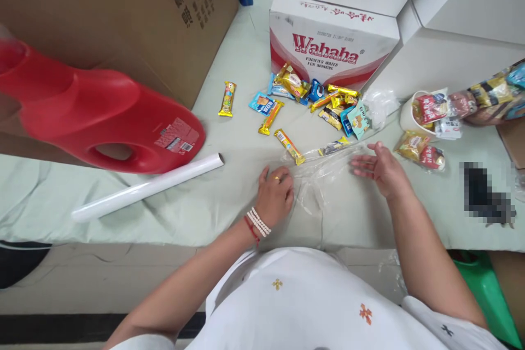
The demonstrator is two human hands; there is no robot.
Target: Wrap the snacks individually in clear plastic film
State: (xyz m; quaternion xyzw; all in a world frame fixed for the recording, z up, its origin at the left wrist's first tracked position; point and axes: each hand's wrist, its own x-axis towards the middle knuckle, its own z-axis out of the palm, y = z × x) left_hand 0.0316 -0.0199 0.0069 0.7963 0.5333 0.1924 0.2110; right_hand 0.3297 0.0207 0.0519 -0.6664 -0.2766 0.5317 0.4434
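A clear plastic bag point(318, 188) lies crumpled and flat on the cloth between my hands. My left hand point(275, 194), wearing a ring and bracelets, is closed with curled fingers at the bag's left edge. To the right, my right hand point(383, 168) has its fingers stretched and apart, beside the bag's other end, with nothing in it. Just beyond the bag lie a yellow snack bar point(289, 146) and another yellow wrapped snack point(334, 146). A pile of small wrapped snacks point(330, 109) sits farther back, with crumpled clear plastic point(380, 106) at its right.
A red jug point(102, 104) and a white roll point(147, 187) lie at left by a large cardboard box point(123, 11). A Wahaba-style water carton point(332, 44) stands behind the snacks. At right are a white cup point(409, 115) of snacks and a pixelated dark item point(486, 194).
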